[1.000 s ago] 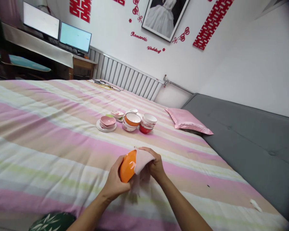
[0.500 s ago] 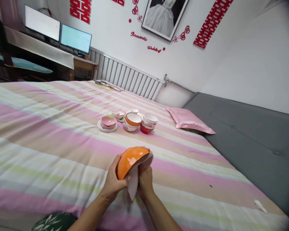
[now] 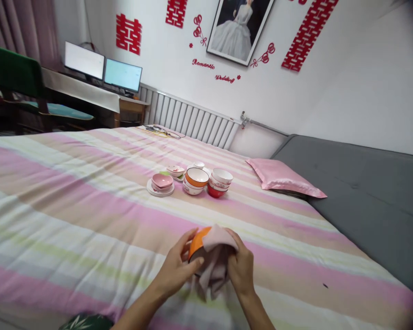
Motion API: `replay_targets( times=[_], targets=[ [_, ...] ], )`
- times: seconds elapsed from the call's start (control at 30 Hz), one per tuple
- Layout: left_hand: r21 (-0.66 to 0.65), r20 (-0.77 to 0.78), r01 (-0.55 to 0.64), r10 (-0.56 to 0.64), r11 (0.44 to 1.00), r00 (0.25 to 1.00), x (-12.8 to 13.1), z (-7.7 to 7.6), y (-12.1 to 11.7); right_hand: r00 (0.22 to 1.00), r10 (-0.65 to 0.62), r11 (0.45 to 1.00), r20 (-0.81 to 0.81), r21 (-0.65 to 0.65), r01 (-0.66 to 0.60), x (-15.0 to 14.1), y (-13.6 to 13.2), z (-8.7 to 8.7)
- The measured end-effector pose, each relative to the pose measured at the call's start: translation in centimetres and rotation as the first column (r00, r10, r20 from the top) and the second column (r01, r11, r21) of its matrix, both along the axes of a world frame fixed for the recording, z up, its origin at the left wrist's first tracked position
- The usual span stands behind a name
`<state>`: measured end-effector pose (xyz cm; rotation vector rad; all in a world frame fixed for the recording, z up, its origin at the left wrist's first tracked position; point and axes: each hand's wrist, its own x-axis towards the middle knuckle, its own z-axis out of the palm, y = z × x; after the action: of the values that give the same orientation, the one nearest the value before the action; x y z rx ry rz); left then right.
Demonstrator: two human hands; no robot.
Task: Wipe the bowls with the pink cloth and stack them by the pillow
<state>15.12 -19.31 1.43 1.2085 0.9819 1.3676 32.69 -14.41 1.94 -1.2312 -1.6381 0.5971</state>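
An orange bowl [image 3: 197,242] is held tilted above the striped bedspread, between both hands. My left hand [image 3: 179,263] grips its left side, the thumb over the rim and the fingers behind the outer wall. A pale pinkish-grey cloth [image 3: 216,261] drapes over the bowl's right part and hangs down from it. My right hand [image 3: 241,261] is closed on the cloth, pressing it against the right side of the bowl; some of its fingers are hidden by the fabric.
Beyond the hands stand an orange-rimmed bowl [image 3: 197,177] on a stack, white bowls [image 3: 222,176] above a red bowl [image 3: 217,191], and a pink dish [image 3: 162,180] on white plates [image 3: 160,192]. A pink pillow [image 3: 285,176] lies against the grey headboard [image 3: 361,183]. Cables [image 3: 163,132] lie farther back.
The cloth now covers the bowl's top right, and less orange shows. My right hand has moved up around the bowl's right side. The camera view has shifted, so the background sits differently.
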Motion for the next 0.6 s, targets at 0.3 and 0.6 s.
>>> replay_targets(
  times=[0.3, 0.6],
  targets=[
    [-0.051, -0.621, -0.267, 0.178, 0.962, 0.763, -0.5, -0.9, 0.2, 0.947, -0.019, 0.925, 0.319, 0.365, -0.105, -0.7, -1.5, -1.7],
    [0.008, -0.291, -0.359, 0.346, 0.933, 0.892, 0.7, -1.0, 0.1, 0.999, 0.006, 0.946, 0.037, 0.323, -0.018, -1.4, -1.5, -1.2]
  ],
)
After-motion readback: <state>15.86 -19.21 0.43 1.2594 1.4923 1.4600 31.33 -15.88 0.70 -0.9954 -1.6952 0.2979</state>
